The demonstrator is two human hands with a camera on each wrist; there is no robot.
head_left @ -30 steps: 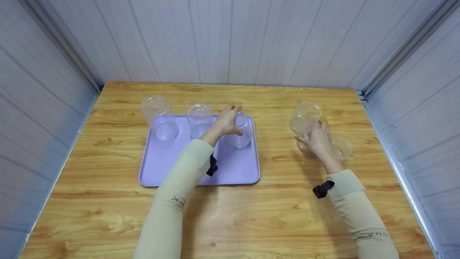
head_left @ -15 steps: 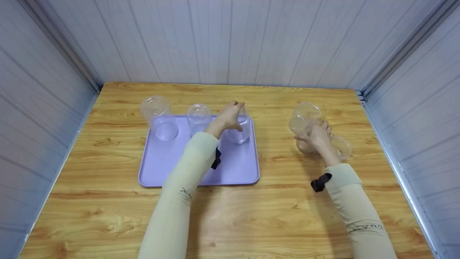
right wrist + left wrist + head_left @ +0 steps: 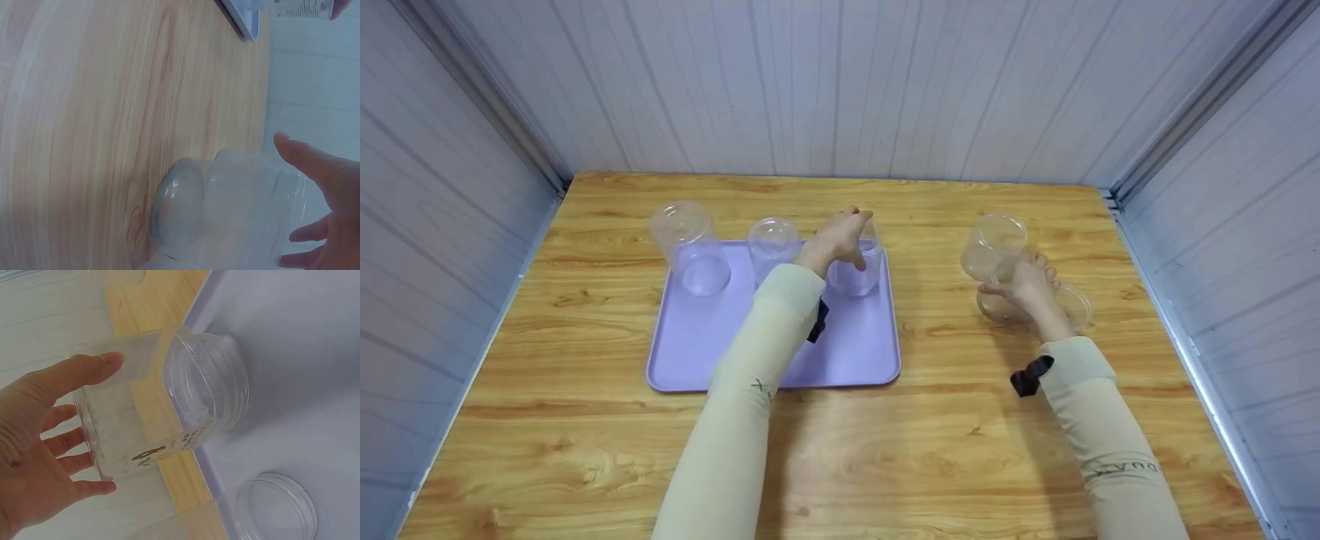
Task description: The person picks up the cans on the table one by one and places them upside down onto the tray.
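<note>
- Hands well apart: left hand (image 3: 840,238) over the lilac tray (image 3: 690,367), right hand (image 3: 1027,285) over the table (image 3: 960,450)!
- Left: thumb and fingers round a faceted jar (image 3: 157,388), ringed end down at the tray's right side.
- Right: fingers spread about a clear jar (image 3: 996,307); whether they grip, can't tell.
- Two jars, wider one (image 3: 703,270) and narrower one (image 3: 774,241), at the tray's back.

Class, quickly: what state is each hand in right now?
Left hand: holding a clear jar.
Right hand: at another clear container; grip cannot be told.
</note>
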